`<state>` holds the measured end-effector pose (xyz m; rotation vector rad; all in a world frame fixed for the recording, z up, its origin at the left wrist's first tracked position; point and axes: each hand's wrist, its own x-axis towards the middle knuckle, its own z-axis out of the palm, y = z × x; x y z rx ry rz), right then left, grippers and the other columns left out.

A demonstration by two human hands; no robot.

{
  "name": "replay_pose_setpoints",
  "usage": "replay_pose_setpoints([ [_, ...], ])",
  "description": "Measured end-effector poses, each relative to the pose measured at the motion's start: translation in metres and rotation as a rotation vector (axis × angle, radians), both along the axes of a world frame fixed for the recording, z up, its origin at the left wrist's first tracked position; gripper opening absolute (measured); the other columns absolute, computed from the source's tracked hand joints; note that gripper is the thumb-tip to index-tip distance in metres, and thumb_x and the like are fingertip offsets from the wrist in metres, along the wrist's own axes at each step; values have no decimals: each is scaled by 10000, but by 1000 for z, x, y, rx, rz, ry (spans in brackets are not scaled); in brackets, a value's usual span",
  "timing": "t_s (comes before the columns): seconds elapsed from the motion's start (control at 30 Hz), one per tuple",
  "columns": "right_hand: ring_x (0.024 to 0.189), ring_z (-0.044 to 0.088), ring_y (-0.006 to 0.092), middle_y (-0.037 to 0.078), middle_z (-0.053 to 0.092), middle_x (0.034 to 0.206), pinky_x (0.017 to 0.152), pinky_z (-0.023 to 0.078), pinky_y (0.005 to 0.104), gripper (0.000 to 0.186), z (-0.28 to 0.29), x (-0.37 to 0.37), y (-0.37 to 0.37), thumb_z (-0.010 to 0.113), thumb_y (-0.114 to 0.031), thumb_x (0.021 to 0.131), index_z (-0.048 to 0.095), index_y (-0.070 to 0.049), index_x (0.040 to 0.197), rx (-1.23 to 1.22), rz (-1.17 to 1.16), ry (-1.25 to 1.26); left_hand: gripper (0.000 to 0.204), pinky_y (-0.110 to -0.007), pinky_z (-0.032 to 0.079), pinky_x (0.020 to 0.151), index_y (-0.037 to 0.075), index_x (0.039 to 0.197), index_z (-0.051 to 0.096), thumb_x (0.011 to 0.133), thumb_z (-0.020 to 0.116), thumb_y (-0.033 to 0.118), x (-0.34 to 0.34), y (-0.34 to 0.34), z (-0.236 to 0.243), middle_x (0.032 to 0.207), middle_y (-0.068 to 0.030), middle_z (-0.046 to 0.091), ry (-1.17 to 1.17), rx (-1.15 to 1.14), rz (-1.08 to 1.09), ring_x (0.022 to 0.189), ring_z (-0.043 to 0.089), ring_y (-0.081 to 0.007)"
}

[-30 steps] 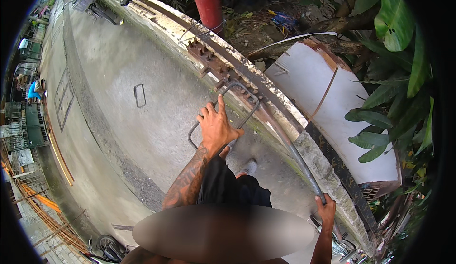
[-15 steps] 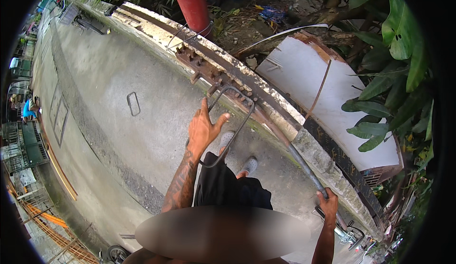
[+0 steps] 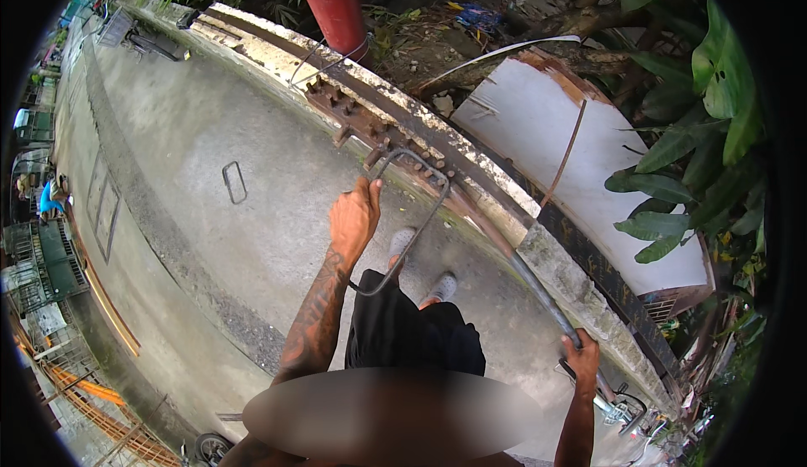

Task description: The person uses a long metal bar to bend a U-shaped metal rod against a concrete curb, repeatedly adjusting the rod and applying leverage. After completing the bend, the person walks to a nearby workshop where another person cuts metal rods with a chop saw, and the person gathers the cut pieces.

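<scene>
A dark steel bar bent into a rounded rectangular loop, a rebar stirrup (image 3: 430, 227), reaches from a rusty bending plate with upright pegs (image 3: 360, 119) back toward my shorts. My left hand (image 3: 355, 216) is closed round its left side, close to the plate's edge. At the lower right my right hand (image 3: 582, 356) wraps round a long grey pipe handle (image 3: 538, 289). The pipe's rusty far end meets the pegs beside the loop's corner; the exact contact is hard to see.
The plate rests on a low concrete wall (image 3: 572, 278). A finished-looking wire loop (image 3: 234, 182) lies on the pavement. Behind the wall are a red post (image 3: 330, 5), a white board (image 3: 580, 173) and leaves. A bicycle (image 3: 618, 408) stands near my right hand; a person in blue (image 3: 52, 198) is far left.
My left hand, open with fingers spread before, has closed on the stirrup. The right hand and the pipe have hardly moved.
</scene>
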<state>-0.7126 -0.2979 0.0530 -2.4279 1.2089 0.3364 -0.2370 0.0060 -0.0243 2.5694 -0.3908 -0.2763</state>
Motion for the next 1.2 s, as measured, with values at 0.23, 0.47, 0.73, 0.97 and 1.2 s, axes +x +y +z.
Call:
replay_pose_setpoints([
  [0.23,587,555,390,159,571,646,573,449,444,334,5,2,10,772,-367,827,649,-62,888,33,13,-47,1281,-551,407,868,-70,1476,283,594,809,695,-29,-20,31,1241,-294,473,3,130,-237,1070,499,-423],
  [0.47,570,535,348,150,568,649,568,443,417,334,-1,-3,2,784,-351,812,652,-53,884,-9,3,-54,1304,-545,374,869,-88,1506,231,523,851,502,-24,-21,34,1237,-282,461,41,115,-208,1066,481,-413],
  [0.73,594,558,358,154,584,663,604,460,433,354,10,12,0,794,-337,795,649,-30,895,0,-50,4,1264,-526,383,846,-77,1480,313,499,836,525,-26,-19,31,1234,-256,482,0,98,-172,1064,480,-385],
  [0.97,612,578,379,172,597,697,602,466,438,357,-10,-4,2,784,-331,808,635,-29,927,-37,-1,17,1308,-553,377,890,-74,1501,255,489,891,458,-27,-24,35,1293,-306,461,57,97,-178,1111,485,-434],
  [1.2,636,590,399,175,590,682,600,459,444,318,-1,7,23,768,-329,826,642,-51,915,-97,-3,-69,1304,-538,427,858,-53,1497,290,488,865,539,-30,-24,26,1267,-296,479,9,110,-169,1076,499,-415],
])
